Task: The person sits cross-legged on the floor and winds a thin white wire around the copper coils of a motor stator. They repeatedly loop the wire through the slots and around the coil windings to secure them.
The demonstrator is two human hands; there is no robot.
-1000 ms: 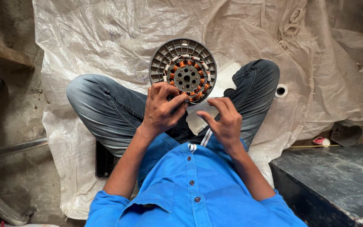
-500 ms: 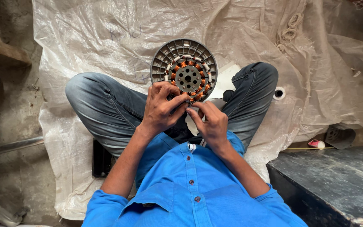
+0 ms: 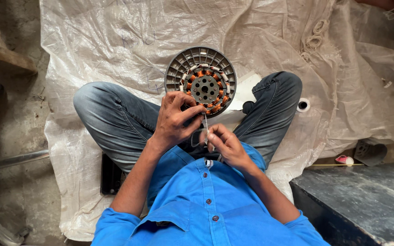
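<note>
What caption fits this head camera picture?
Left hand steadies a round motor stator while right hand pinches a thin strip.

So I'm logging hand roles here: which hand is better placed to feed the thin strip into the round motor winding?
Probably the right hand: it pinches the thin strip just below the motor winding, while the left hand grips the winding's lower edge.

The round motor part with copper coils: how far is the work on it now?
Most slots of the motor part already show orange copper coils. In hand: the left hand rests at its lower edge, while the right hand pinches a thin strip. Whether any slots remain open cannot be told.
</note>
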